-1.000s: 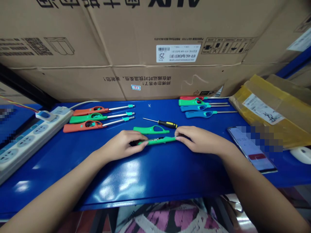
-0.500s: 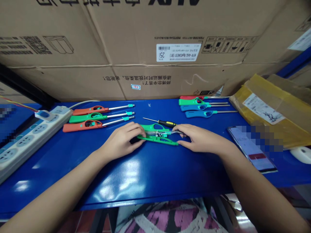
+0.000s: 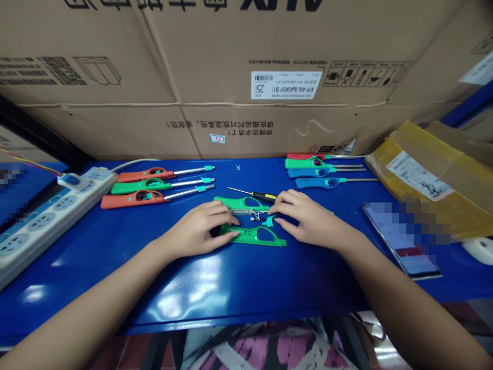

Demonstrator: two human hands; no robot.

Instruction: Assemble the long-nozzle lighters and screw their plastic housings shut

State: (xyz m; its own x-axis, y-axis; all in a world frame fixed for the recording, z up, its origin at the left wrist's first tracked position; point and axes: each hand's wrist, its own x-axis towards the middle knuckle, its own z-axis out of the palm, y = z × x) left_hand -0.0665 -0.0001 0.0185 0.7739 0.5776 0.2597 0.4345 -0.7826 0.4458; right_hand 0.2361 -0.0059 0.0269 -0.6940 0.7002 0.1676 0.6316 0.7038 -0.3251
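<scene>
A green gas lighter lies opened on the blue table, its casing in two halves. The near half (image 3: pixel 256 236) rests flat with its inner side up. The far half (image 3: pixel 248 202) holds a clear tube and thin white wires. My left hand (image 3: pixel 202 226) is curled over the left ends, thumb on the near half and fingers on the far one. My right hand (image 3: pixel 308 218) grips the right end of the far half, bent fingers hiding most of it. A teal trigger (image 3: pixel 268 221) sits loose beside its thumb. Behind lies a black-and-yellow screwdriver (image 3: pixel 264 197).
Orange and green lighters (image 3: pixel 134 199) lie at the left near a white power strip (image 3: pixel 42 221). Red, green and blue lighters (image 3: pixel 314 182) lie at the back right. A phone (image 3: pixel 400 241), yellow-taped package (image 3: pixel 416 180) and white mouse (image 3: pixel 477 248) are to the right. A cardboard box (image 3: pixel 215 113) stands behind.
The near casing half has come away from the far half, towards me, and lies flat. The teal trigger has come loose. My right hand has shifted slightly left.
</scene>
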